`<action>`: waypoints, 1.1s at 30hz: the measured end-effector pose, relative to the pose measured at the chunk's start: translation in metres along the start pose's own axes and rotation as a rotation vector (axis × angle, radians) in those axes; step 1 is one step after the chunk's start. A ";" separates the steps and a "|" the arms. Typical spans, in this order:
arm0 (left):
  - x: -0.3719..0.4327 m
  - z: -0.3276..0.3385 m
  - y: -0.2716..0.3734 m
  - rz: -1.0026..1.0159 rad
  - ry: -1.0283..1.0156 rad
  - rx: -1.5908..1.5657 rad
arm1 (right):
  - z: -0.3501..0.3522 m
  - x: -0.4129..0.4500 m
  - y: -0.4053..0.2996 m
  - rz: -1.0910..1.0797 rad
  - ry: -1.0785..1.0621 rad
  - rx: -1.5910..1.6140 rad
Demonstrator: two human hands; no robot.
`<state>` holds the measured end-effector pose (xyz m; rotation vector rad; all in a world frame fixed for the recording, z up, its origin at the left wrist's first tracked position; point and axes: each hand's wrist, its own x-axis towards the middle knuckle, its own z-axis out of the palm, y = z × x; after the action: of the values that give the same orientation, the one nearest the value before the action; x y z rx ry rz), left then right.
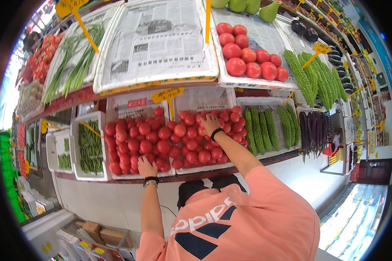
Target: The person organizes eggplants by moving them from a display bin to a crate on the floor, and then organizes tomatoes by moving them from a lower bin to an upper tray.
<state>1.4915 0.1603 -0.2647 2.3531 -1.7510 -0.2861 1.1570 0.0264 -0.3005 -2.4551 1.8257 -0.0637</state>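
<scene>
Red tomatoes (146,146) are heaped in a newspaper-lined white foam tray on the lower shelf. More tomatoes (191,156) fill the foam tray just to its right. My left hand (147,167) rests on the front of the left heap, fingers spread over the tomatoes and not closed around one. Farther back, my right hand (210,124) reaches onto the right heap with bent fingertips on the tomatoes. Whether it grips one is hidden beneath the palm. A yellow price sign (167,94) stands behind, between the two trays.
Green beans (90,146) lie in a foam box to the left. Bitter melons (261,130) and long purple eggplants (314,132) are on the right. Above, the upper shelf bears a newspaper-lined tray (156,80), larger tomatoes (248,55) and scallions (81,62). A lit display case (352,218) stands lower right.
</scene>
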 end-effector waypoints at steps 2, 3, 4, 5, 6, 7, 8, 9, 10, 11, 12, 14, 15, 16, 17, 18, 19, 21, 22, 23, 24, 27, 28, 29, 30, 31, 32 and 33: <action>0.004 -0.004 0.002 0.065 -0.033 0.027 | -0.011 0.001 0.003 0.016 -0.013 0.066; 0.004 -0.007 0.002 0.088 -0.049 0.032 | -0.016 0.000 0.003 0.009 -0.052 0.133; 0.007 -0.011 0.006 0.098 -0.062 0.049 | -0.024 0.001 0.005 0.011 -0.041 0.180; 0.008 -0.010 0.004 0.102 -0.073 0.064 | -0.030 0.000 0.005 0.026 -0.021 0.185; 0.011 -0.011 0.005 0.110 -0.090 0.068 | -0.044 -0.003 0.003 0.016 0.007 0.290; 0.011 -0.012 0.003 0.111 -0.108 0.074 | -0.061 -0.006 -0.002 -0.002 0.033 0.397; 0.010 -0.012 0.001 0.103 -0.093 0.071 | -0.082 -0.008 -0.006 -0.046 0.062 0.496; 0.010 -0.010 -0.004 0.094 -0.078 0.069 | -0.113 -0.009 -0.009 -0.104 0.005 0.673; 0.011 -0.002 -0.015 0.104 -0.084 0.048 | -0.150 -0.011 -0.014 -0.154 -0.009 0.772; 0.013 -0.002 -0.014 0.115 -0.084 0.037 | -0.190 -0.015 -0.016 -0.196 -0.020 0.864; 0.014 -0.002 -0.013 0.133 -0.078 0.014 | -0.230 -0.020 -0.013 -0.209 0.007 0.909; 0.014 -0.009 -0.008 0.148 -0.067 -0.026 | -0.308 -0.024 -0.002 -0.259 0.095 0.923; 0.014 -0.010 -0.008 0.159 -0.065 -0.017 | -0.342 -0.022 0.007 -0.291 0.158 0.893; 0.014 -0.012 -0.007 0.162 -0.053 -0.018 | -0.371 -0.017 0.018 -0.282 0.255 0.883; 0.015 -0.012 -0.006 0.163 -0.040 -0.018 | -0.395 -0.009 0.032 -0.274 0.351 0.871; 0.014 -0.014 -0.006 0.155 -0.048 0.000 | -0.418 -0.001 0.045 -0.198 0.370 0.801; 0.014 -0.015 -0.005 0.162 -0.044 0.002 | -0.436 0.011 0.063 -0.122 0.390 0.726; 0.017 -0.015 0.000 0.161 -0.042 0.044 | -0.438 0.052 0.122 -0.120 0.508 0.458; 0.018 -0.014 0.002 0.166 -0.046 0.052 | -0.432 0.071 0.148 -0.059 0.520 0.324; 0.020 -0.013 0.003 0.171 -0.034 0.050 | -0.423 0.090 0.170 0.000 0.530 0.191; 0.020 -0.012 0.003 0.145 -0.066 0.069 | -0.413 0.108 0.187 0.053 0.461 0.114; 0.019 -0.006 -0.003 0.093 -0.096 0.070 | -0.366 0.148 0.223 0.146 0.333 -0.010; 0.015 -0.005 -0.007 0.094 -0.090 0.075 | -0.354 0.153 0.223 0.189 0.297 0.001; 0.015 -0.006 -0.006 0.101 -0.083 0.078 | -0.346 0.156 0.227 0.237 0.266 0.009; 0.018 -0.005 -0.002 0.097 -0.070 0.077 | -0.340 0.159 0.231 0.270 0.249 0.002; 0.017 -0.005 -0.001 0.069 -0.107 0.093 | -0.339 0.161 0.231 0.301 0.169 0.029; 0.018 -0.004 -0.001 0.041 -0.147 0.109 | -0.339 0.162 0.234 0.291 0.125 0.048; 0.017 -0.005 -0.003 0.031 -0.149 0.109 | -0.341 0.160 0.233 0.279 0.073 0.067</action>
<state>1.4999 0.1454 -0.2616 2.4345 -1.9143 -0.3792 0.9533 -0.2070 0.0154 -2.1583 2.1392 -0.1954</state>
